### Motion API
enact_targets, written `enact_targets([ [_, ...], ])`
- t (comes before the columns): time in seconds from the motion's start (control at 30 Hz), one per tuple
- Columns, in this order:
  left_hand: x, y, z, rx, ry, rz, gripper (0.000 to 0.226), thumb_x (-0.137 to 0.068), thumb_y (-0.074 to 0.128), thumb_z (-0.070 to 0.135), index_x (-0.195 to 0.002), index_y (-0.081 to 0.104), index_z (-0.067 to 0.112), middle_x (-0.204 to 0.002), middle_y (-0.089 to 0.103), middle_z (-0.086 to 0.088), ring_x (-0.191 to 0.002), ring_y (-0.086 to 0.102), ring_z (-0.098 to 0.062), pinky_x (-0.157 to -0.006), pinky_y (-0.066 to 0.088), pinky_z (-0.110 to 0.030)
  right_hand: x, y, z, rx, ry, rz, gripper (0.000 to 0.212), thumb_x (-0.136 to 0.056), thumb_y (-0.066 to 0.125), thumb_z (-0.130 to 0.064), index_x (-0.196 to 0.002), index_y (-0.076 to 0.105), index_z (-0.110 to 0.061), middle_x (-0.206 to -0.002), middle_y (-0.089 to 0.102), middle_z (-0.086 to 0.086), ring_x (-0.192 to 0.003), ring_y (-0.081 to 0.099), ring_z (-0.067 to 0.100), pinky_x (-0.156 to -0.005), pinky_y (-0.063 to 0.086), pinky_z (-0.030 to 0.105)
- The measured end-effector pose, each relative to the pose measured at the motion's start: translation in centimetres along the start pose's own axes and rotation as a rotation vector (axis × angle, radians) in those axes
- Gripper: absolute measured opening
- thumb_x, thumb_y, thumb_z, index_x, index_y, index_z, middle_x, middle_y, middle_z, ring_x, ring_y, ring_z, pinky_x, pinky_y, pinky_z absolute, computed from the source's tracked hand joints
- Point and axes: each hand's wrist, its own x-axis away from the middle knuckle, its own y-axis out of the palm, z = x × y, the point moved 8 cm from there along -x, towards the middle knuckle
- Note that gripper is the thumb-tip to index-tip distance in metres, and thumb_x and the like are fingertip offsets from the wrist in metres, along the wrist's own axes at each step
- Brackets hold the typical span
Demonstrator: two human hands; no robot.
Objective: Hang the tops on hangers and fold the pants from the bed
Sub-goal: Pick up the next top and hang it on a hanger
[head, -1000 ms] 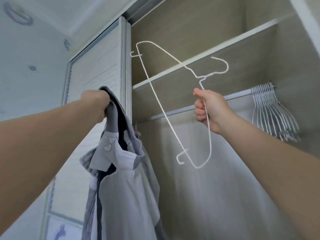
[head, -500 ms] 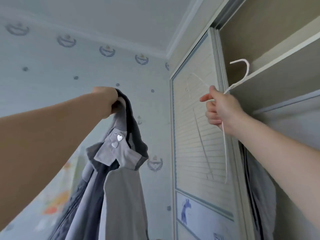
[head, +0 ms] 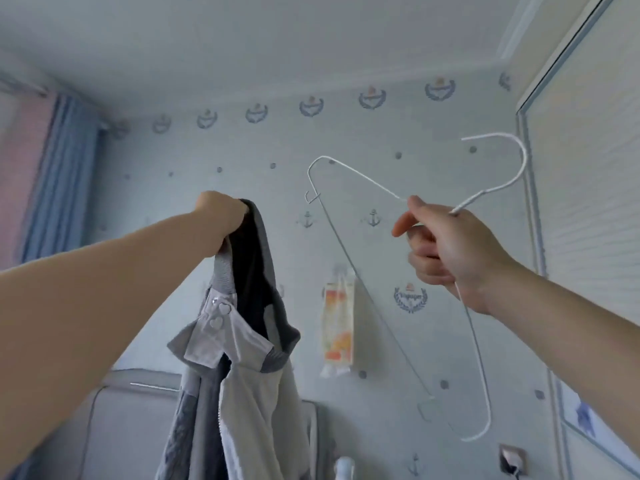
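Top [head: 242, 375] hangs in the air at the left, bunched at the collar in the clenched left hand [head: 221, 216], its body trailing straight down. Hanger [head: 478, 197] is to its right and apart from it, gripped at the neck by the right hand [head: 446, 251]. Its long axis runs steeply, with the hook up and right and one shoulder tip high and leftward, nearest the collar. That tip likely enters the neck opening first
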Motion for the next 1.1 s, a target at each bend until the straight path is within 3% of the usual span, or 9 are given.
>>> enact_targets([
  [0.07,0.6,-2.4,-3.4,-0.230,-0.030,-0.050,0.026,-0.100,0.054,0.015,-0.125,0.061,0.010,-0.096,0.061,0.000,-0.074,0.057,-0.009,-0.043,0.040,-0.008,1.8,4.3,1.4,-0.052,0.047,-0.095,0.047,-0.106,0.045,-0.036,-0.069,0.064,-0.015,-0.054,0.023,-0.002,-0.038,0.018,0.011,-0.038,0.019,0.015],
  [0.17,0.6,-6.5,-8.4,-0.617,0.057,-0.014,0.032,-0.097,0.059,0.016,-0.129,0.056,0.020,-0.125,0.062,0.003,-0.112,0.063,-0.017,-0.075,0.045,-0.022,4.6,10.5,3.0,-0.126,0.104,-0.206,0.047,-0.106,0.044,-0.036,-0.068,0.064,-0.015,-0.055,0.023,-0.001,-0.038,0.017,0.011,-0.038,0.019,0.014],
  [0.27,2.0,-11.5,-13.1,-0.606,-0.039,0.059,0.032,-0.097,0.060,0.016,-0.128,0.057,0.020,-0.127,0.062,0.004,-0.115,0.062,-0.018,-0.090,0.051,-0.025,7.4,16.8,4.3,-0.162,0.160,-0.324,0.045,-0.106,0.044,-0.034,-0.070,0.062,-0.013,-0.055,0.021,0.000,-0.039,0.016,0.012,-0.040,0.017,0.015],
  [0.4,4.6,-16.6,-16.7,-0.654,-0.106,0.020,0.014,-0.093,0.061,0.010,-0.088,0.050,0.017,-0.080,0.051,0.009,-0.079,0.056,-0.015,-0.071,0.044,-0.023,10.8,25.0,6.0,-0.144,0.184,-0.482,0.044,-0.105,0.045,-0.036,-0.071,0.062,-0.013,-0.051,0.024,-0.001,-0.039,0.019,0.013,-0.041,0.018,0.017],
  [0.53,6.5,-21.7,-19.1,-0.450,-0.098,-0.036,0.017,-0.090,0.058,0.003,-0.097,0.060,0.018,-0.094,0.059,0.003,-0.087,0.059,-0.017,-0.074,0.049,-0.025,13.0,32.2,7.6,-0.157,0.199,-0.569,0.044,-0.105,0.046,-0.034,-0.069,0.062,-0.015,-0.049,0.028,-0.003,-0.038,0.021,0.014,-0.041,0.019,0.017],
  [0.6,6.9,-24.5,-21.4,-0.280,-0.166,-0.047,0.013,-0.089,0.063,0.004,-0.087,0.064,0.017,-0.084,0.063,0.002,-0.075,0.062,-0.014,-0.061,0.055,-0.022,13.8,35.1,8.2,-0.174,0.210,-0.577,0.044,-0.105,0.046,-0.032,-0.068,0.062,-0.014,-0.048,0.027,-0.002,-0.036,0.021,0.013,-0.039,0.020,0.016],
  [0.87,10.2,-32.0,-30.8,-0.467,-0.188,-0.136,0.029,-0.087,0.062,0.005,-0.067,0.074,0.022,-0.051,0.063,0.011,-0.060,0.059,-0.013,-0.050,0.049,-0.017,18.2,44.6,11.4,-0.319,0.347,-0.591,0.052,-0.105,0.045,-0.025,-0.057,0.063,-0.018,-0.045,0.025,-0.002,-0.034,0.020,0.011,-0.037,0.019,0.013],
  [1.03,14.6,-32.9,-36.4,-0.486,-0.233,-0.242,0.021,-0.086,0.064,0.009,-0.070,0.077,0.014,-0.062,0.068,-0.011,-0.054,0.054,-0.014,-0.049,0.042,-0.020,22.9,51.2,15.0,-0.242,0.350,-0.659,0.048,-0.104,0.046,-0.021,-0.060,0.059,-0.008,-0.043,0.029,0.005,-0.032,0.022,0.012,-0.034,0.020,0.016],
  [1.1,16.8,-32.3,-38.5,-0.471,-0.238,-0.296,0.020,-0.085,0.065,0.012,-0.070,0.078,0.016,-0.063,0.071,-0.005,-0.046,0.052,-0.007,-0.043,0.040,-0.015,25.2,54.2,17.3,-0.132,0.329,-0.658,0.045,-0.104,0.049,-0.025,-0.064,0.055,-0.005,-0.045,0.032,0.004,-0.035,0.024,0.012,-0.037,0.021,0.021],
])
